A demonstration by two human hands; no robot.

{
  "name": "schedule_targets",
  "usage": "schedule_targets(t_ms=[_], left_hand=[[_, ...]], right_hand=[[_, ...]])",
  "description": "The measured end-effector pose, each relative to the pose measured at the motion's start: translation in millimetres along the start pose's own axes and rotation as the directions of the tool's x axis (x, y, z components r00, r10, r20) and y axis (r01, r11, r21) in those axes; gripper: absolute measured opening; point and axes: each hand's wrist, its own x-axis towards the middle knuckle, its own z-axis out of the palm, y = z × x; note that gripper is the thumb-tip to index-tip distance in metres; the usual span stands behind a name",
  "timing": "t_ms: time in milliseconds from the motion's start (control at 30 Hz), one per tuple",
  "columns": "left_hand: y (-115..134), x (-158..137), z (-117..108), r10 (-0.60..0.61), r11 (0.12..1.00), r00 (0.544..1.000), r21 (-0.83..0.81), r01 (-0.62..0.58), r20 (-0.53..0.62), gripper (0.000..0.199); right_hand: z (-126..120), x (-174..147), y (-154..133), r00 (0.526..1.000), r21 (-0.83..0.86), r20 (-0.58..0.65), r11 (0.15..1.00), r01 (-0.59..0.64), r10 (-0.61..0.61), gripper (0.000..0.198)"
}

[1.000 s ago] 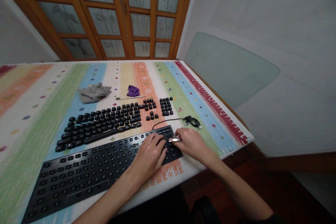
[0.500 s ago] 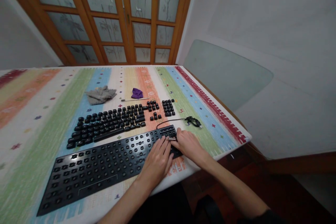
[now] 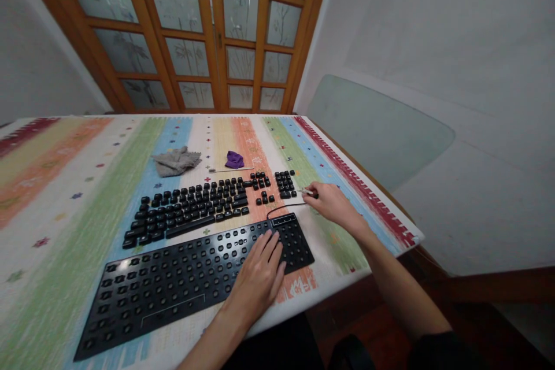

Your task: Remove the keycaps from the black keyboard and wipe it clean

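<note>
My left hand [image 3: 258, 273] lies flat on the right part of a black keyboard base [image 3: 173, 277], fingers outstretched and holding nothing. The base has bare switch posts and no keycaps on it. My right hand [image 3: 332, 203] is raised beyond the base's right end, just right of the loose number-pad keycaps [image 3: 286, 184]. Its fingers are pinched on a small tool [image 3: 307, 192] with a light metallic tip; its exact kind is unclear. Behind the base, many black keycaps [image 3: 186, 205] lie in keyboard order. The keyboard cable [image 3: 284, 206] runs toward my right hand, which hides its coil.
A crumpled grey cloth [image 3: 176, 162] and a purple cloth [image 3: 235, 159] lie farther back, with a thin brush-like stick [image 3: 232, 170] near them. The striped tablecloth [image 3: 56, 243] covers the table, whose right edge drops off past my right arm. Wooden glazed doors [image 3: 219, 40] stand behind.
My right hand has lifted off the keyboard base with the small tool and moved away and to the right, beside the number-pad keycaps. My left hand stays on the base. The view has shifted slightly.
</note>
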Motion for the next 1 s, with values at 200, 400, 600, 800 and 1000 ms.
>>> schedule_targets(t_ms=[200, 400, 600, 800, 1000], left_hand=[[-16, -18, -16, -0.061, 0.998, 0.997, -0.019, 0.060, -0.045, 0.033], [-22, -31, -24, -0.091, 0.995, 0.993, 0.035, 0.093, -0.076, 0.034], [-30, -36, -33, -0.093, 0.993, 0.988, 0.057, 0.100, -0.121, 0.033], [-51, -38, -55, -0.121, 0.987, 0.973, 0.075, 0.138, -0.198, 0.034], [-74, -48, -76, -0.192, 0.969, 0.949, 0.108, 0.224, -0.249, 0.034]], right_hand=[[5, 71, 17, 0.993, -0.002, 0.097, 0.998, -0.068, 0.068, 0.026], [18, 102, 23, 0.967, -0.015, 0.227, 0.993, -0.119, 0.119, 0.034], [25, 111, 26, 0.952, -0.011, 0.283, 0.993, -0.116, 0.114, 0.033], [27, 114, 25, 0.945, -0.013, 0.307, 0.994, -0.113, 0.111, 0.033], [28, 116, 25, 0.948, -0.028, 0.296, 0.993, -0.117, 0.120, 0.033]])
